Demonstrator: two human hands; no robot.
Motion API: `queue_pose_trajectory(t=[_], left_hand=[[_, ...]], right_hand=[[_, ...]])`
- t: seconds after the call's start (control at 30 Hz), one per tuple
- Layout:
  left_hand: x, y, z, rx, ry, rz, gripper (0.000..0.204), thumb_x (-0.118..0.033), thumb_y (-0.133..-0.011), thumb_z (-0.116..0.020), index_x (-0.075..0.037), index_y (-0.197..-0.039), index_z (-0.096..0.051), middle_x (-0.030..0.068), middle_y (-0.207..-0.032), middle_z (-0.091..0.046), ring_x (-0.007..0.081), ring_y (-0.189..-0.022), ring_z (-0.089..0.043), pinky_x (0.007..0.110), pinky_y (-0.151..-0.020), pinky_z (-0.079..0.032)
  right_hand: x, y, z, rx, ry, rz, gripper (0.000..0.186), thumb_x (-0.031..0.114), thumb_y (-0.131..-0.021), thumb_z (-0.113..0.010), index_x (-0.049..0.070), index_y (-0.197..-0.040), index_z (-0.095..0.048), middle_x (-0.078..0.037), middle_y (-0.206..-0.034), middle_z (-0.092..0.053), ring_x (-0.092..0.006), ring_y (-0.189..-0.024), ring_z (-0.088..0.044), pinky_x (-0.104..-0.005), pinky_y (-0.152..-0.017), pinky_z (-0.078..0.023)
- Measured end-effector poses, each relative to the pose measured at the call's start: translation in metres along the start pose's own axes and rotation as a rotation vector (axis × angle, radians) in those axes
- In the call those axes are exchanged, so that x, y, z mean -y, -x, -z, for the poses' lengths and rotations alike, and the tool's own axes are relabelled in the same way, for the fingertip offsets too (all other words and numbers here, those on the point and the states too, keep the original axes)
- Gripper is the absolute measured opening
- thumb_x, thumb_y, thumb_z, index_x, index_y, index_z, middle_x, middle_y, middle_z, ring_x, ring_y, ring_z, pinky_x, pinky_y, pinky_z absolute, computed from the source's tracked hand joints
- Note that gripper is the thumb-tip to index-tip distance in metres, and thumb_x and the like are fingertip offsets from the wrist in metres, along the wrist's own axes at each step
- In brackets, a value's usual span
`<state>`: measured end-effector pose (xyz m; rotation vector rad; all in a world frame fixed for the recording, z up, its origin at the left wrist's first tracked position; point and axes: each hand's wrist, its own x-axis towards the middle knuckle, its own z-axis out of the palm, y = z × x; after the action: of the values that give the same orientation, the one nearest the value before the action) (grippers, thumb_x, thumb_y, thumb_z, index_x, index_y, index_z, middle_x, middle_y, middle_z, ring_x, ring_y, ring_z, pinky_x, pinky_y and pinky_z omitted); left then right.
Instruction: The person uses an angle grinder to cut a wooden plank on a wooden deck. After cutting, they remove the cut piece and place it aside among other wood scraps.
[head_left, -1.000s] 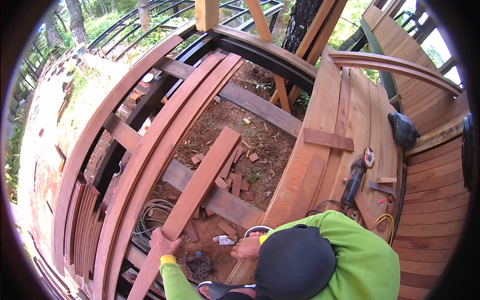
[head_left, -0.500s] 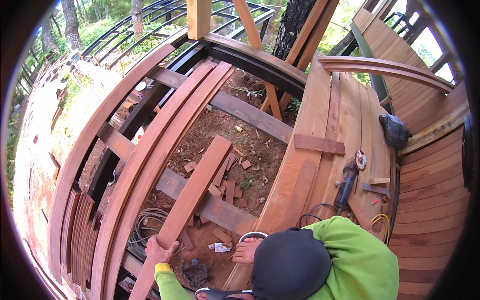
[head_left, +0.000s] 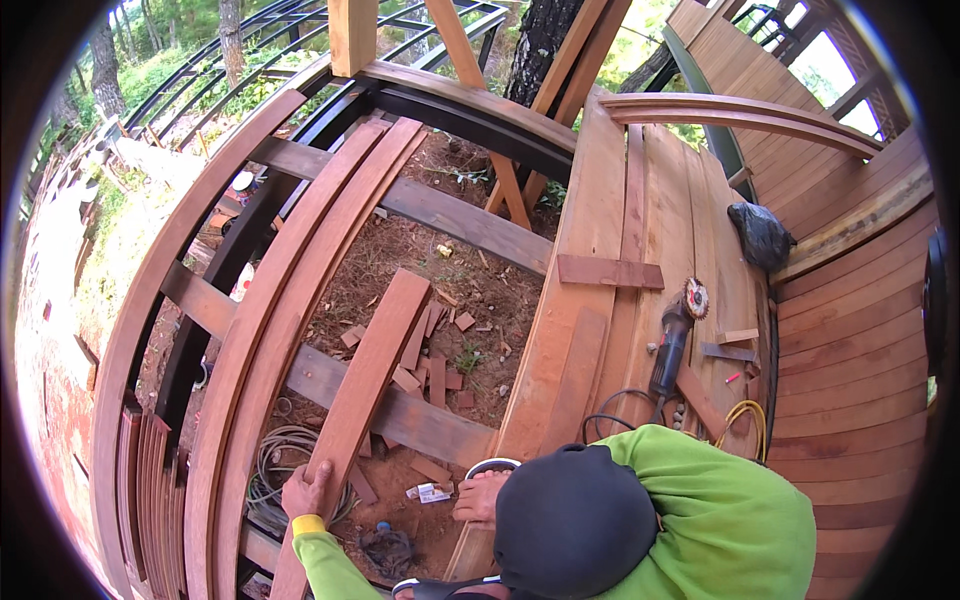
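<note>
My left hand [head_left: 306, 490], in a green sleeve with a yellow cuff, is closed on the near part of a reddish-brown plank [head_left: 362, 385], its thumb over the top. That plank lies slantwise across a dark crossbeam [head_left: 430, 425] of the open frame, and its far end sticks out above the ground. Beside a sandalled foot [head_left: 492, 468], my right hand [head_left: 480, 497] rests low with its fingers lying near the plank edge; nothing held shows in it. A dark rounded shape [head_left: 575, 520], perhaps my knee, hides the right forearm.
An angle grinder [head_left: 675, 345] with a toothed disc lies on the planks at right, its cord trailing near me. Around it are a short board [head_left: 610, 272], a black bag [head_left: 762, 236] and a yellow cable [head_left: 742, 425]. Below the frame lie wood offcuts [head_left: 437, 380] and coiled cable [head_left: 272, 470].
The whole view has shifted, so the scene sits further left. My left hand has changed its hold slightly, with the thumb now pointing further along the plank. My right hand stays by the foot.
</note>
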<state>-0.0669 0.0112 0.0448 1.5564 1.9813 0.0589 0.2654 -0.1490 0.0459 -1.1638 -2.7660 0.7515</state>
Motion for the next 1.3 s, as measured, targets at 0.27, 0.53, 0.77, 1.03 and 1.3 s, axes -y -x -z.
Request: queue_pose_trajectory(t=[0.27, 0.53, 0.77, 1.03, 1.3], left_hand=[[-0.003, -0.002, -0.005, -0.012, -0.132, 0.063, 0.079, -0.078, -0.079, -0.055, -0.003, -0.095, -0.074, 0.0245, -0.091, -0.071, 0.0413, -0.094, -0.068, 0.049, -0.083, -0.052], [-0.004, -0.004, -0.006, -0.029, -0.15, 0.094, 0.079, -0.078, -0.082, -0.05, -0.004, -0.093, -0.075, 0.0244, -0.09, -0.07, 0.042, -0.092, -0.067, 0.049, -0.081, -0.052], [-0.004, -0.003, -0.008, -0.047, -0.112, 0.103, 0.081, -0.079, -0.083, -0.046, -0.005, -0.095, -0.076, 0.0245, -0.09, -0.07, 0.0421, -0.092, -0.067, 0.05, -0.081, -0.051], [-0.004, -0.008, -0.014, -0.037, -0.133, 0.087, 0.082, -0.08, -0.085, -0.042, -0.005, -0.095, -0.076, 0.0239, -0.089, -0.071, 0.0417, -0.09, -0.068, 0.05, -0.08, -0.052], [0.005, -0.005, -0.01, -0.092, -0.138, 0.084, 0.083, -0.075, -0.093, -0.032, -0.004, -0.092, -0.075, 0.0243, -0.087, -0.07, 0.0433, -0.089, -0.067, 0.051, -0.077, -0.051]], right_hand=[[0.008, 0.009, -0.033, -0.184, 0.337, -0.173, 0.027, 0.041, -0.079, -0.056, 0.025, -0.101, -0.056, -0.003, -0.097, -0.06, -0.0348, -0.102, -0.058, -0.0549, -0.101, -0.049], [0.018, 0.013, -0.043, -0.229, 0.563, -0.36, 0.024, 0.042, -0.083, -0.054, 0.026, -0.101, -0.054, -0.009, -0.097, -0.059, -0.037, -0.103, -0.06, -0.0536, -0.102, -0.048], [0.017, 0.009, -0.002, -0.059, 0.348, -0.247, 0.023, 0.041, -0.081, -0.057, 0.026, -0.097, -0.053, -0.008, -0.097, -0.057, -0.0344, -0.101, -0.059, -0.0508, -0.098, -0.049], [0.02, 0.014, -0.018, -0.079, 0.436, -0.369, 0.025, 0.041, -0.083, -0.055, 0.025, -0.102, -0.056, -0.009, -0.105, -0.06, -0.0321, -0.107, -0.059, -0.0489, -0.094, -0.052], [0.014, 0.017, -0.093, -0.141, 1.059, -0.42, 0.033, 0.035, -0.089, -0.044, 0.018, -0.114, -0.056, -0.02, -0.114, -0.064, -0.0364, -0.11, -0.064, -0.05, -0.094, -0.056]])
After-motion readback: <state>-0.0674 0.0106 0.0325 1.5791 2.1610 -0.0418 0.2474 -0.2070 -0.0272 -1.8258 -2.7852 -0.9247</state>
